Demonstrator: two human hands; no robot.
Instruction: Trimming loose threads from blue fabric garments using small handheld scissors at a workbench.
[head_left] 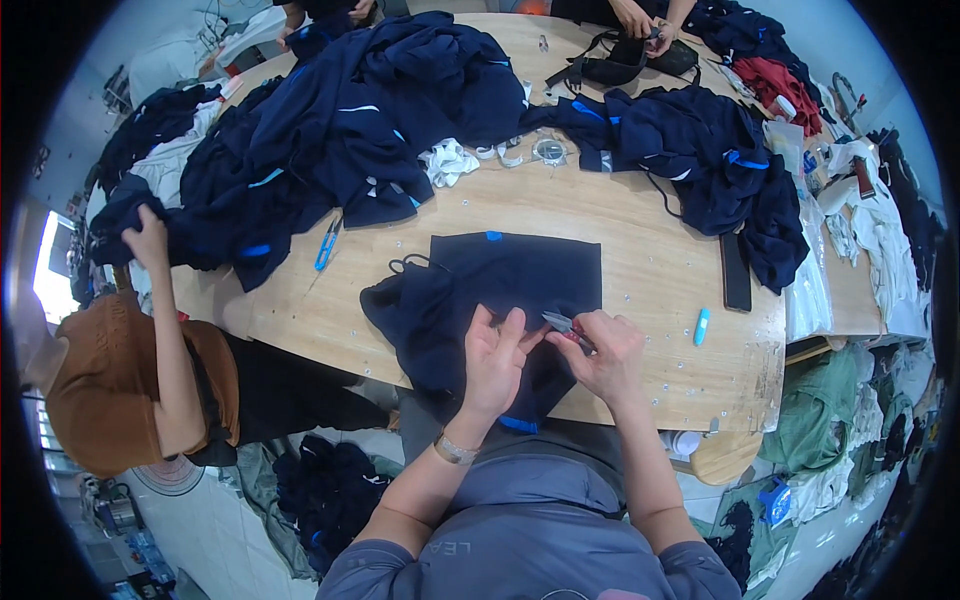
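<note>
In front of me a navy garment [520, 265] with a drawstring and small blue patches lies on the wooden table, its near end hanging over the edge by my lap. My right hand [610, 355] grips small thread snips [559, 321] with grey blades and a reddish handle, blades pointing left. Above the garment my left hand [492, 365] is raised, its fingers apart and one reaching close to the blades. I see nothing in those fingers, though a fine thread would be too small to tell. A bracelet or watch [456, 449] circles my left wrist.
Navy garments [340, 120] are heaped at the far left, with more [690, 140] at the far right. Blue-handled snips [327, 243], a dark phone [736, 275] and a light-blue marker-like object [702, 326] lie around. A person in brown [130, 375] handles cloth at left; others work opposite.
</note>
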